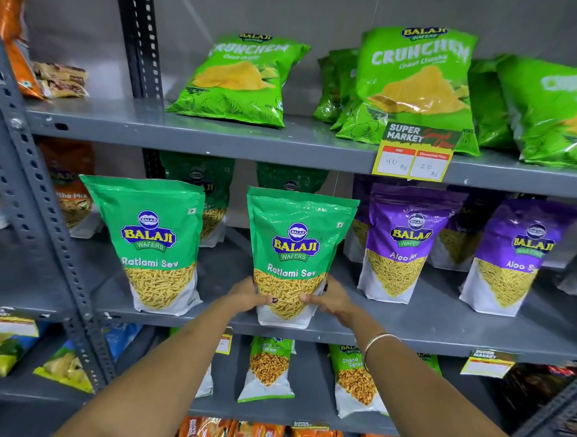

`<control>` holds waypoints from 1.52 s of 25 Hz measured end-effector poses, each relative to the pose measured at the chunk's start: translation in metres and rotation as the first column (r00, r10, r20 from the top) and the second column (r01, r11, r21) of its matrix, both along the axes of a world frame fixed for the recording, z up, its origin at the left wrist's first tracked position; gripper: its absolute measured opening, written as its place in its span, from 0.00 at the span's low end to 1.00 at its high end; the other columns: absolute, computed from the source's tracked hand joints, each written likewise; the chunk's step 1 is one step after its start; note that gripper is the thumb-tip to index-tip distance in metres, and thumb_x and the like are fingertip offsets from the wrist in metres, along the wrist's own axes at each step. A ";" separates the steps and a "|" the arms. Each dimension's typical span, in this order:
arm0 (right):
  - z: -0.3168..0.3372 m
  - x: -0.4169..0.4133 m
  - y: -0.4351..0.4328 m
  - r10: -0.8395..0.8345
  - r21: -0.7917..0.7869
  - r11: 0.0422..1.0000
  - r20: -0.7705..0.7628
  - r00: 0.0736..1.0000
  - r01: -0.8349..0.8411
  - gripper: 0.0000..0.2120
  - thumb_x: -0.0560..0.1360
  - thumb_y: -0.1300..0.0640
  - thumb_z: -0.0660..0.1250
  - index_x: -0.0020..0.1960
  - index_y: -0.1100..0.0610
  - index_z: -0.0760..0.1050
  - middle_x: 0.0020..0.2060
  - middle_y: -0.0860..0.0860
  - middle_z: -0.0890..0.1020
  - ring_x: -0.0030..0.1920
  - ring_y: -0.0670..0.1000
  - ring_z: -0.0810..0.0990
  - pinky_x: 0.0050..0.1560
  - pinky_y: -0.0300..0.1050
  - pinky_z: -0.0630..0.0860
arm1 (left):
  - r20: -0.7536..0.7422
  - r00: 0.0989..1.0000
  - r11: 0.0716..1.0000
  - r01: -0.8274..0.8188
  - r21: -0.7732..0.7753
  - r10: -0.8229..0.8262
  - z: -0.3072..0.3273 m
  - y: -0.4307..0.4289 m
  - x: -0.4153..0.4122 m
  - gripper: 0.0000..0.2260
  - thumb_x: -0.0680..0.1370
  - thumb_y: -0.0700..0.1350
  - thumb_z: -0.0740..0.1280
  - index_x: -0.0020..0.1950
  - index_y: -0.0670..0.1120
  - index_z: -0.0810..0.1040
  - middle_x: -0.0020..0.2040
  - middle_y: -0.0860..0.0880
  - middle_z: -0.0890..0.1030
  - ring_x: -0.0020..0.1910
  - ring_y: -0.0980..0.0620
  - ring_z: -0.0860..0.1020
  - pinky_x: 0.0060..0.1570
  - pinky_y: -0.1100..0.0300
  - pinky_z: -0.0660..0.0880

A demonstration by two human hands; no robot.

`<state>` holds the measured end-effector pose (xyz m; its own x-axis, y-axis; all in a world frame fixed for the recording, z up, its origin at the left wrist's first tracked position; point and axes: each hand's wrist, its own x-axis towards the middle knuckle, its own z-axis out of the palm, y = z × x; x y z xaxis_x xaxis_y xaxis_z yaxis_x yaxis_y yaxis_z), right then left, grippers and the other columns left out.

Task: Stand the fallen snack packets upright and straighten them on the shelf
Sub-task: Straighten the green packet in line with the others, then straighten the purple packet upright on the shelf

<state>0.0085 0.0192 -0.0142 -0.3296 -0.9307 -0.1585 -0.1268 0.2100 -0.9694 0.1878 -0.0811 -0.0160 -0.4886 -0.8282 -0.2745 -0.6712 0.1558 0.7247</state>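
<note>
Both my hands, left (pixel 250 293) and right (pixel 330 298), grip the green plastic Ratlami Sev pouch (pixel 294 257) between them, upright at the grey metal shelf (pixel 440 334) edge; released off-balance, it may topple forward.

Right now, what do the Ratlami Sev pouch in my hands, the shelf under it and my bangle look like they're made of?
Ratlami Sev pouch: looks like glossy plastic film, judging by its shiny highlights and creases.
Shelf: seems to be grey painted metal, with a thin folded front edge and perforated uprights.
Bangle: thin and gold-coloured with a metallic glint; whether it is real gold cannot be told.
</note>
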 end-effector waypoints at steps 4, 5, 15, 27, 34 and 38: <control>0.004 -0.034 0.015 -0.041 0.164 0.984 -0.178 0.983 0.070 0.40 0.69 0.58 0.74 0.74 0.64 0.57 0.64 0.55 0.69 0.59 0.52 0.71 0.42 0.35 0.72 | 0.483 0.857 0.935 -0.001 0.354 -0.182 0.011 0.004 0.000 0.28 0.75 0.55 0.66 0.69 0.39 0.66 0.69 0.42 0.73 0.69 0.44 0.71 0.67 0.52 0.69; 0.005 -0.051 0.021 -0.074 0.196 0.973 -0.245 0.967 0.124 0.38 0.70 0.57 0.74 0.72 0.65 0.60 0.61 0.56 0.71 0.54 0.51 0.70 0.35 0.33 0.66 | 0.555 0.787 0.910 0.020 0.415 -0.270 0.016 0.009 -0.008 0.23 0.76 0.57 0.62 0.63 0.40 0.71 0.66 0.43 0.76 0.71 0.45 0.70 0.68 0.54 0.68; -0.003 -0.247 0.059 -0.214 0.236 0.921 -0.360 0.908 0.311 0.47 0.69 0.57 0.75 0.75 0.67 0.47 0.76 0.61 0.56 0.76 0.58 0.59 0.74 0.50 0.61 | -0.040 0.996 0.973 0.091 0.210 -0.084 0.008 0.066 -0.226 0.26 0.76 0.49 0.66 0.70 0.40 0.64 0.68 0.40 0.69 0.61 0.48 0.70 0.65 0.50 0.69; 0.006 -0.249 0.095 0.071 0.029 0.997 0.039 0.997 -0.072 0.19 0.72 0.69 0.70 0.62 0.64 0.72 0.54 0.58 0.79 0.40 0.43 0.77 0.23 0.26 0.72 | -0.464 0.865 0.979 -0.135 0.152 0.191 -0.006 0.099 -0.259 0.27 0.68 0.32 0.74 0.65 0.38 0.70 0.64 0.39 0.77 0.60 0.45 0.77 0.55 0.59 0.74; 0.002 -0.232 0.127 0.019 0.139 0.990 -0.078 0.997 -0.008 0.29 0.71 0.56 0.72 0.68 0.60 0.66 0.61 0.55 0.78 0.54 0.51 0.75 0.43 0.46 0.76 | -0.348 0.917 0.980 -0.191 0.051 0.196 -0.012 0.128 -0.240 0.29 0.65 0.42 0.78 0.63 0.41 0.73 0.62 0.42 0.80 0.60 0.47 0.78 0.61 0.54 0.74; 0.002 -0.227 0.135 0.012 0.149 0.989 -0.057 0.998 -0.004 0.29 0.72 0.56 0.71 0.69 0.59 0.64 0.64 0.54 0.76 0.55 0.51 0.74 0.42 0.47 0.77 | -0.290 0.939 0.983 -0.180 0.041 0.184 -0.008 0.138 -0.235 0.32 0.65 0.46 0.78 0.65 0.42 0.71 0.64 0.44 0.79 0.64 0.46 0.76 0.66 0.49 0.71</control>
